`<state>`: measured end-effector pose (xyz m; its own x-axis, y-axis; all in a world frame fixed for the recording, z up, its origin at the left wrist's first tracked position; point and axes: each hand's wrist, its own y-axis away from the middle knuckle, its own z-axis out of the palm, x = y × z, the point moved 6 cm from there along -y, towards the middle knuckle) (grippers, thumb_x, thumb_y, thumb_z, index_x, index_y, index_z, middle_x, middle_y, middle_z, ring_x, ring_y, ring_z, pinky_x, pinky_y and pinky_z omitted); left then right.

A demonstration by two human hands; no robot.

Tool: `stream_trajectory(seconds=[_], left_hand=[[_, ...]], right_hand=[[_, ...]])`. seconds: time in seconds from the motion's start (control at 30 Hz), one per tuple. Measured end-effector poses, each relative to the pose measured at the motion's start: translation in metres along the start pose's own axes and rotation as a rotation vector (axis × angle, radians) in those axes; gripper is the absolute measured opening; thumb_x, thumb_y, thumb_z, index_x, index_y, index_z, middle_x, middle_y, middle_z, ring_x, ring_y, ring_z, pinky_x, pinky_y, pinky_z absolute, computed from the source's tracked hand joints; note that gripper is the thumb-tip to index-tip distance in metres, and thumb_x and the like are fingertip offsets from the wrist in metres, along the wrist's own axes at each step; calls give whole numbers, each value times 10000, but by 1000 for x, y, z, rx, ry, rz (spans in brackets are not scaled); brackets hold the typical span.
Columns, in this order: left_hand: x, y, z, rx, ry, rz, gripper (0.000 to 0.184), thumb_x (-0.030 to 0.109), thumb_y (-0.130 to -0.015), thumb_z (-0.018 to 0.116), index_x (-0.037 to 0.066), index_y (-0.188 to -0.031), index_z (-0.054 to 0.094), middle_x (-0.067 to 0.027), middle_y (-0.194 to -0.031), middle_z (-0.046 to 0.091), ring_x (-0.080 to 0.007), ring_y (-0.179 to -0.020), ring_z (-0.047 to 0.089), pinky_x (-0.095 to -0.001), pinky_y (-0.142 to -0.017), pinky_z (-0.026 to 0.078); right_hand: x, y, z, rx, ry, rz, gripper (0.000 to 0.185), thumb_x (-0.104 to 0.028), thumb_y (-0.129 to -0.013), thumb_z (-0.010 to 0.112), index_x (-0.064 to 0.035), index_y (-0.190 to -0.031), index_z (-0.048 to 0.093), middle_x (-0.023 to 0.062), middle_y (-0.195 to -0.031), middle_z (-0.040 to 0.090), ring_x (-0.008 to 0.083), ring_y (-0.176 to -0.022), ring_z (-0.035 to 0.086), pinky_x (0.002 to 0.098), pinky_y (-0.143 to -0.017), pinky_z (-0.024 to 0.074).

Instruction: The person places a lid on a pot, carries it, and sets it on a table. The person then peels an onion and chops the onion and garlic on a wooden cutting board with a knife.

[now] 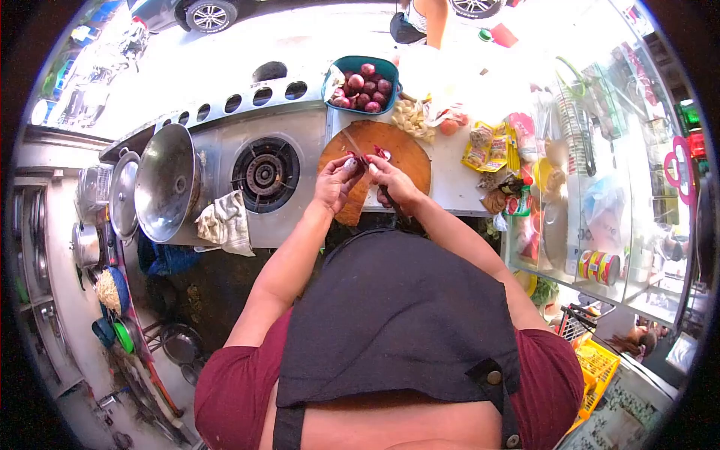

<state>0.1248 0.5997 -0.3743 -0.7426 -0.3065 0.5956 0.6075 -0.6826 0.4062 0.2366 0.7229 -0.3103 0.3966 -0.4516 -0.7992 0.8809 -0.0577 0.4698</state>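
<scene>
Over the round wooden chopping board [409,146], my left hand [335,184] holds a red onion [349,166] with its fingers wrapped round it. My right hand [395,184] is closed on a knife, whose blade [350,140] points up and to the left past the onion. The two hands nearly meet at the onion. Dark red peel [382,152] shows beside my right fingers. Behind the board stands a teal basket [395,69] with several red onions [367,86] in it.
A gas burner [265,175] and a cloth [227,223] are left of the board, with a large wok [166,184] beyond. Garlic [412,118] and yellow packets [491,146] lie to the right, before a glass case [600,247]. A person [427,21] stands beyond the counter.
</scene>
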Motion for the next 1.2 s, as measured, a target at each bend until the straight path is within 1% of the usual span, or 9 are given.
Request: stream_trajectory(seconds=[0.2,0.37,0.6,0.67,0.9,0.97,1.1,1.13,1.2], left_hand=[[12,17,22,-112,31,-3,379,12,-991,710,-9,-1351,594,-145,-1283,709,-245,-1149,716,-371,-1002,616],[5,14,7,21,57,-45,380,25,-986,723,8,-1333,569,-139,-1240,716,-250,-1130,721,-395,-1026,604],[-5,16,-8,68,66,-64,378,51,-974,743,13,-1318,591,-124,-1228,720,-251,-1117,728,-402,-1018,603],[-7,16,-8,71,77,-65,382,49,-975,739,13,-1326,593,-121,-1234,719,-250,-1121,726,-403,-1020,601],[-4,12,1,0,131,-41,375,25,-1002,682,37,-1371,614,-117,-1316,705,-239,-1180,703,-398,-1041,590],[-5,11,4,-14,150,-56,372,16,-1009,666,45,-1376,618,-115,-1330,701,-242,-1193,699,-397,-1048,587],[-5,7,0,68,91,-17,365,5,-1018,644,49,-1380,624,-119,-1343,694,-248,-1216,690,-401,-1066,578],[-5,6,-2,78,73,-4,360,8,-1022,643,49,-1379,626,-120,-1340,694,-248,-1222,687,-403,-1071,576],[-4,6,-2,48,77,-13,354,10,-1022,645,50,-1373,626,-120,-1336,694,-249,-1223,685,-405,-1070,576]], right_hand=[[5,-23,-45,12,-185,53,398,-342,-1138,483,-175,-1499,499,-24,-789,518,88,-463,440,265,-406,371],[-11,-14,-40,181,40,-13,395,-313,-1146,473,-157,-1508,466,-22,-774,513,81,-460,443,265,-406,371],[-2,-17,-35,48,185,-47,416,-334,-1149,460,-119,-1505,469,-44,-718,500,75,-461,421,255,-421,336],[13,-23,-45,95,236,49,537,-430,-1119,512,-138,-1566,456,4,-786,558,123,-606,521,314,-503,456],[1,-18,-35,269,583,-106,675,-472,-1104,514,-101,-1643,350,166,-986,686,243,-793,657,412,-719,567],[9,-23,-41,359,528,-369,683,-458,-1104,508,-93,-1655,337,274,-1295,669,331,-1119,680,446,-979,529],[10,-25,-37,190,477,-195,658,-430,-1108,502,-94,-1654,353,294,-1533,534,360,-1438,515,432,-1167,399],[13,-26,-37,157,412,-186,642,-400,-1124,500,-116,-1672,321,119,-1174,481,214,-1019,447,335,-839,380],[15,-28,-38,123,350,-178,632,-370,-1141,499,-138,-1689,288,-56,-815,428,68,-600,378,237,-512,361]])
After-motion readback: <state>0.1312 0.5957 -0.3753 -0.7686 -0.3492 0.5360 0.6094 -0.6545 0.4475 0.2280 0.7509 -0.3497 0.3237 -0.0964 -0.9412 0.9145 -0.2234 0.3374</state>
